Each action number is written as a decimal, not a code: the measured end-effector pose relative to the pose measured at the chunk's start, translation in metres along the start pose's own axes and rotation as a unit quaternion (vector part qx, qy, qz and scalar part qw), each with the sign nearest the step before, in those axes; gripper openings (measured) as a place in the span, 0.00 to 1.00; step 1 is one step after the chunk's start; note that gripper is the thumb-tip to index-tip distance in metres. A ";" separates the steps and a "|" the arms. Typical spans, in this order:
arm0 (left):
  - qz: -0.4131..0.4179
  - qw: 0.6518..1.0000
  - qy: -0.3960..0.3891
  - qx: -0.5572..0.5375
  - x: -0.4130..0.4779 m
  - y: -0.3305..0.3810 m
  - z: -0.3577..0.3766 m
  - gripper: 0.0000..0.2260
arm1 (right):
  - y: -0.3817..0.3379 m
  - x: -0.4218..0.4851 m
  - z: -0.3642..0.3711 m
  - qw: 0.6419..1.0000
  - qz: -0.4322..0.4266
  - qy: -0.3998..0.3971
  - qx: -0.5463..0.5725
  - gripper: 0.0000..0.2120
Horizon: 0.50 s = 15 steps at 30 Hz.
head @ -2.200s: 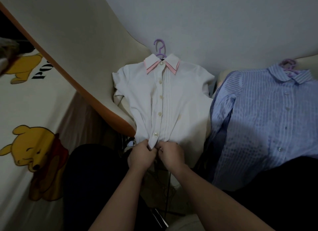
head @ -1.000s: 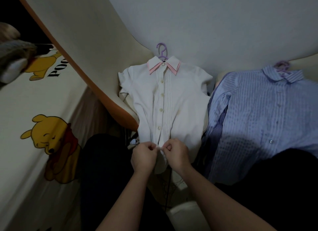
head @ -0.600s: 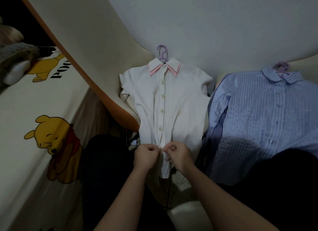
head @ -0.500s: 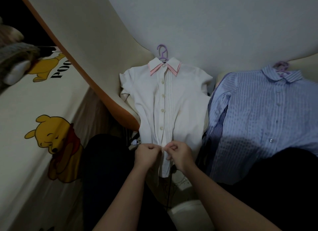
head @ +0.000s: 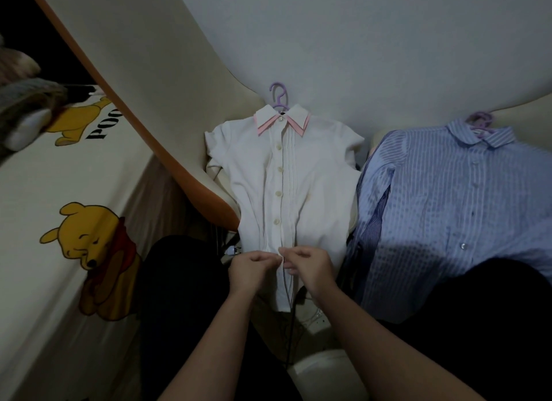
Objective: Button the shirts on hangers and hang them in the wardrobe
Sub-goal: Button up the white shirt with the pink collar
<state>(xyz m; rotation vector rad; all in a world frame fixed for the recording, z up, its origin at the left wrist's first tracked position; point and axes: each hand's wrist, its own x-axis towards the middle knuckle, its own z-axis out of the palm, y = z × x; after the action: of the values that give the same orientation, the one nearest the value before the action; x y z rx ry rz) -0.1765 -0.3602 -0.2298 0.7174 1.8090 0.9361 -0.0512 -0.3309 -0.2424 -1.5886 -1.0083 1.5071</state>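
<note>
1. Sheet (head: pixel 44 176), far left: cream, printed with yellow bears. Not part of the task.

2. Panel (head: pixel 143 72): cream with an orange edge, slanting down toward the white shirt. Whether it belongs to a wardrobe cannot be told.

3. White shirt (head: pixel 316 191), centre: short sleeves, pink-trimmed collar, on a purple hanger (head: pixel 279 97) whose hook shows above the collar. It lies spread against a pale backing. Five buttons (head: pixel 278 193), from the collar down, appear fastened. Below the hands the front edges part slightly, so the lowest stretch looks unfastened.

4. Left hand (head: pixel 249 266): fingers curled, pinching the shirt's front edge just below the fifth button.

5. Right hand (head: pixel 310 265): fingers curled, pinching the facing edge. The two hands nearly meet at the front opening. The button under work is hidden between them.

6. Blue shirt (head: pixel 448 206), right: striped, long sleeves, on a second hanger (head: pixel 481 124), just beside the white shirt. Its front looks closed, with a few buttons visible. The lower part is in shadow and cannot be checked.

Progress, as judged: the white shirt is nearly buttoned, with one low button in hand and possibly one more beneath. Neither shirt hangs on a rail, so hanging both in the wardrobe is yet to be done.
</note>
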 end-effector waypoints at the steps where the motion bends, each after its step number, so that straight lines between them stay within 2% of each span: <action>1: 0.017 1.000 0.003 0.015 0.000 0.000 0.000 0.02 | -0.002 -0.002 0.001 1.000 -0.008 0.006 -0.025 0.05; 5: 0.061 0.997 0.015 0.043 -0.002 0.000 0.003 0.03 | -0.010 -0.008 0.005 0.991 -0.054 0.048 -0.116 0.02; 8: 0.072 0.996 0.013 0.050 -0.001 0.000 0.001 0.04 | -0.015 -0.010 0.004 0.984 -0.080 0.046 -0.154 0.04; 15: 0.028 0.999 -0.023 0.004 0.003 -0.003 0.005 0.05 | -0.016 -0.011 -0.001 0.970 -0.124 0.031 -0.205 0.07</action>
<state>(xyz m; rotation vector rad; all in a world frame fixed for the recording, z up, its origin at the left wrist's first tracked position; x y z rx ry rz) -0.1734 -0.3580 -0.2349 0.7919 1.7601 0.9429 -0.0511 -0.3333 -0.2233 -1.6961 -1.4930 1.1198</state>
